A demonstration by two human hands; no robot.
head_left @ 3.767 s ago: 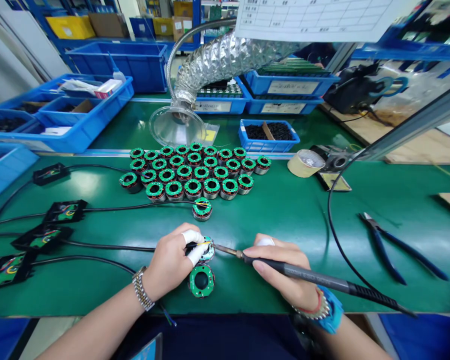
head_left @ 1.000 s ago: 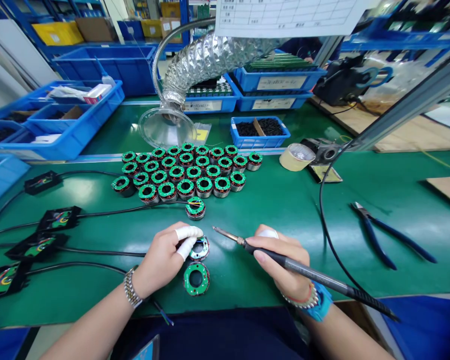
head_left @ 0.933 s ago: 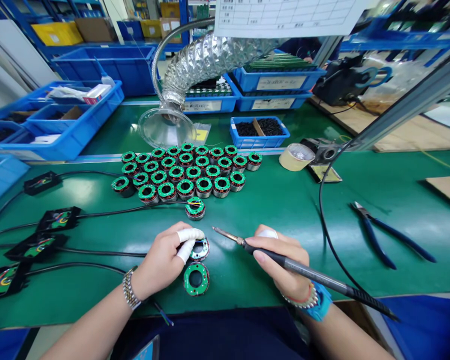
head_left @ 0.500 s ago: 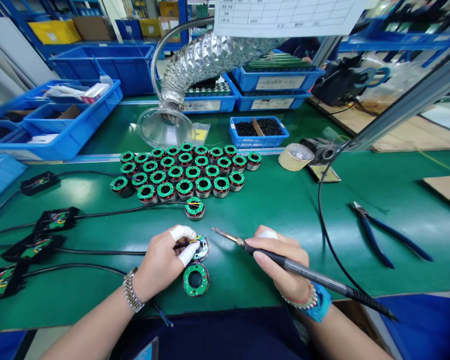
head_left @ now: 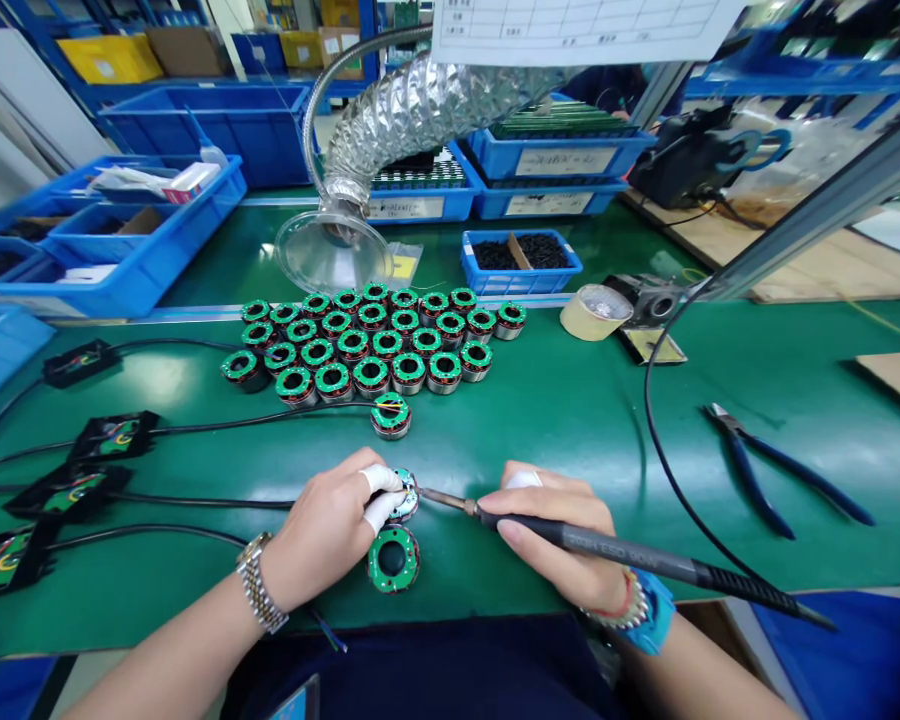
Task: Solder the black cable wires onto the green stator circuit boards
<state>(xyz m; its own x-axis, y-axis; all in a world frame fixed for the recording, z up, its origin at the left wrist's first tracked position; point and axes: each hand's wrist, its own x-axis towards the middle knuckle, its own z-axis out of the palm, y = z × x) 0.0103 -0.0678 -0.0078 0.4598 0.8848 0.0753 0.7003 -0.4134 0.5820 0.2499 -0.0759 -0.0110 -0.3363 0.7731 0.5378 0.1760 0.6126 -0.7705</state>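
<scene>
My left hand (head_left: 330,525), white finger cots on its fingertips, pinches the wire end of a black cable (head_left: 210,502) against a small ring-shaped motor stator (head_left: 409,492) with a circuit board on top. The fingers hide much of that board and the wire ends. In my right hand (head_left: 559,530) is a soldering iron (head_left: 615,548), held like a pen, its tip at the right edge of the same board. Just below lies another stator (head_left: 394,585) with a green board. Above stands a stator (head_left: 390,425) with a cable's coloured wires lying across it.
Several stators (head_left: 371,375) stand in rows behind. Black housings (head_left: 112,437) with cables lie at left. Cutting pliers (head_left: 757,470), a tape roll (head_left: 596,312) and a soldering stand (head_left: 652,300) are at right. A fume extractor hood (head_left: 334,250) hangs over the back.
My right hand has brought the soldering iron left, so its tip now meets the board. My left fingers have shifted slightly, covering more of the wire and stator.
</scene>
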